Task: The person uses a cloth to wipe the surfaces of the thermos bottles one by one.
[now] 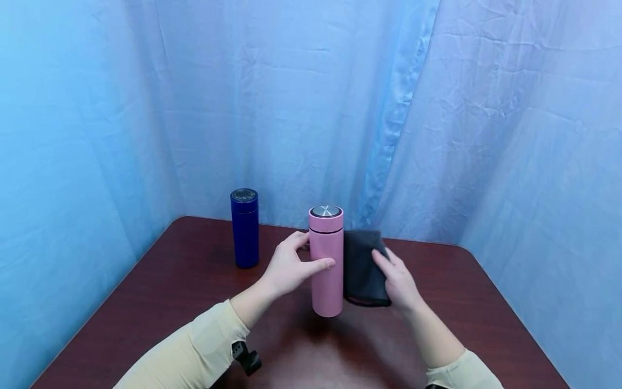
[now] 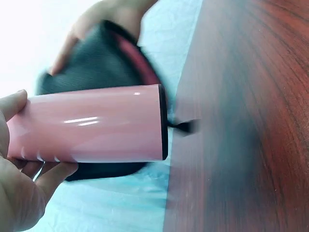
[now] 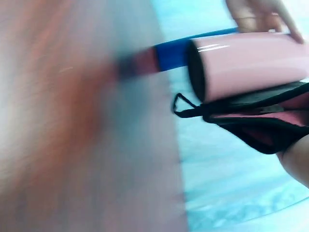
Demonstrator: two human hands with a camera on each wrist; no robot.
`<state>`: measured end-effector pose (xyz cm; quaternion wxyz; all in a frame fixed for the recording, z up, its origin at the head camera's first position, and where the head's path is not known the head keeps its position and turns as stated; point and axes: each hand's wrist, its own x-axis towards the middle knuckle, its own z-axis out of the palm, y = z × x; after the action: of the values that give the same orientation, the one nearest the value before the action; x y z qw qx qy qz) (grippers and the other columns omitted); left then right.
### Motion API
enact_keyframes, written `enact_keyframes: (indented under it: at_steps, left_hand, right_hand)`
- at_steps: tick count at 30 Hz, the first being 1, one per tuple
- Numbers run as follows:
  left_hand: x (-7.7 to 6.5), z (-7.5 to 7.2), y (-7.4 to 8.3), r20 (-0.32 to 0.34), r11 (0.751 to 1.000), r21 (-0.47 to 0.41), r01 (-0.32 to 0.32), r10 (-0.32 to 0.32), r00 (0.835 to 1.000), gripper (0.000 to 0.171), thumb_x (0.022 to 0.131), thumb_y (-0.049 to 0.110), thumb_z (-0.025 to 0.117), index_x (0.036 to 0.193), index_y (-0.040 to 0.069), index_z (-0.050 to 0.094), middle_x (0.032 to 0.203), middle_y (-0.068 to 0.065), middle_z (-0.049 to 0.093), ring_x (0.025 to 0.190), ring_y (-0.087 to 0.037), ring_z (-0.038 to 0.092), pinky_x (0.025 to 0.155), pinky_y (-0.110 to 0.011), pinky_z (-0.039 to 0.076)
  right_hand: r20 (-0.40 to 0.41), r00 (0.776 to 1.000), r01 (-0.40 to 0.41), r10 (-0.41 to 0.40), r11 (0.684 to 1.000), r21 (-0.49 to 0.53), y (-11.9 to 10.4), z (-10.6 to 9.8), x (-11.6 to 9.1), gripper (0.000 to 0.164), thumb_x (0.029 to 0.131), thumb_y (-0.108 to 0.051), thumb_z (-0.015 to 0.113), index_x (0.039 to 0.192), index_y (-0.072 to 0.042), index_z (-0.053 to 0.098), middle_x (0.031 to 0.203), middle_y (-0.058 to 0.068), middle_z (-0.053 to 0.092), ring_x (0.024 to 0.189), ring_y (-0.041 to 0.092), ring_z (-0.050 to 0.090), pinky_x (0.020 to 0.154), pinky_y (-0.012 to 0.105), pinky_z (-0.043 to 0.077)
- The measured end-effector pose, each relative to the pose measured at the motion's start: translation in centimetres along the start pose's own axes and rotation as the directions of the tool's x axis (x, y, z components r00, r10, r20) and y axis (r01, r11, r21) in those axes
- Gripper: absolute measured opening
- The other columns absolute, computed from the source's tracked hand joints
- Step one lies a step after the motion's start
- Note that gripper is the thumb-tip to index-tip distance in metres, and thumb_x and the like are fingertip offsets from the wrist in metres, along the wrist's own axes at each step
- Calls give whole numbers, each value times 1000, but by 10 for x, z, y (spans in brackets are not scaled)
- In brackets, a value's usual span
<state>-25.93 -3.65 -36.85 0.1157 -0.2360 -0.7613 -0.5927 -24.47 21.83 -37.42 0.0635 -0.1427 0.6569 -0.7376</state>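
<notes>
A pink thermos bottle (image 1: 326,270) with a silver-topped lid stands upright in mid-air just above the table. My left hand (image 1: 290,266) grips it from the left, thumb across its front and fingers behind. My right hand (image 1: 401,281) holds a dark fabric pouch (image 1: 365,267) by its right side, close against the bottle's right. In the right wrist view the pouch (image 3: 241,116) shows black edging, a small loop and a pink lining at its opening. The bottle's dark base (image 2: 164,122) faces the table in the left wrist view.
A dark blue thermos bottle (image 1: 245,232) stands upright on the brown wooden table (image 1: 184,281), left of the hands. Light blue curtains (image 1: 291,108) hang behind the table and along both sides. A small black device (image 1: 247,359) sits at the left sleeve.
</notes>
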Motion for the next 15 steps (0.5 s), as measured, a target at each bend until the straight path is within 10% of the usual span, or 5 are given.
enact_keyframes:
  at_steps: [6,15]
  left_hand:
    - [-1,10,8,26,999,-30,-37,38,999,49,80,32,88,124,19,72,108,2,66,98,-16,64,76,-36,58]
    - [7,2,11,-32,997,-72,-37,34,999,48,83,33,86,127,20,71,112,2,65,107,-17,65,90,-44,57]
  right_hand:
    - [-39,998,44,-41,996,80,-13,18,18,56,106,-52,46,149,-17,39,115,10,62,97,22,66,82,40,58]
    - [8,982,-190,191,980,-59,21,9,17,60,107,-49,46,153,-12,38,117,15,65,99,29,68,84,45,57]
